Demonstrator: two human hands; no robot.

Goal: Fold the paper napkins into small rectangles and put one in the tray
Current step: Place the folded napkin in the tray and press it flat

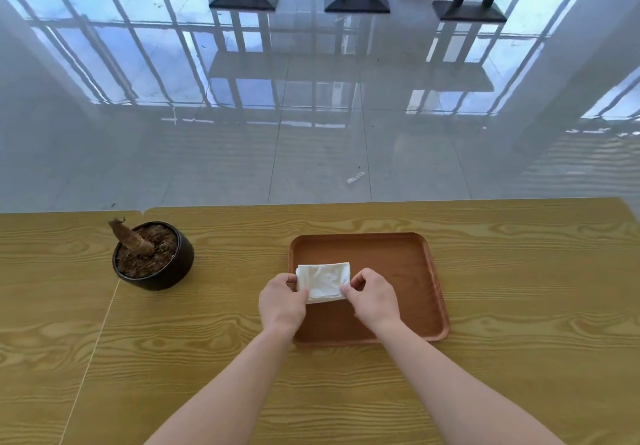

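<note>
A white paper napkin (323, 282), folded into a small crumpled rectangle, is over the left part of the brown tray (408, 261). My left hand (282, 302) pinches its left edge and my right hand (374, 297) pinches its right edge. Whether the napkin rests on the tray floor or is held just above it, I cannot tell. The tray lies on the yellow wood-grain table (519, 358), slightly right of centre.
A dark round pot (154, 257) with brown soil and a dry stump stands on the table left of the tray. Beyond the table's far edge lies a glossy tiled floor (311, 115) with black table bases (356, 3) at the back.
</note>
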